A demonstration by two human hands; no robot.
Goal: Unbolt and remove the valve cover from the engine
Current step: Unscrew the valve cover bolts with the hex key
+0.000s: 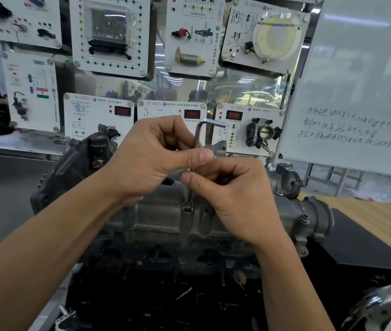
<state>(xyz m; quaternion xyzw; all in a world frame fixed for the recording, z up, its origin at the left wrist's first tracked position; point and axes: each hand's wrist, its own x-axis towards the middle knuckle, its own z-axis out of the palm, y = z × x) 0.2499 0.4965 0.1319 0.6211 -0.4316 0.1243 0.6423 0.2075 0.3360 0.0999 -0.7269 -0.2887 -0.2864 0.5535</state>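
Gripped an upright hex key (198, 137) with both hands: left hand (151, 158) pinched high on the shaft, right hand (232, 199) curled round it lower. Tip met a bolt (187, 208) on the grey valve cover (161, 218), seated atop the engine (156, 256) just beneath.

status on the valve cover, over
Hex key pinched by left grip and right grip. Tip in bolt, cover still on. Nothing in the way.

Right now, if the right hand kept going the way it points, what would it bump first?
Probably the left hand, gripping the same hex key just above the right hand; they look almost touching, depth unclear.
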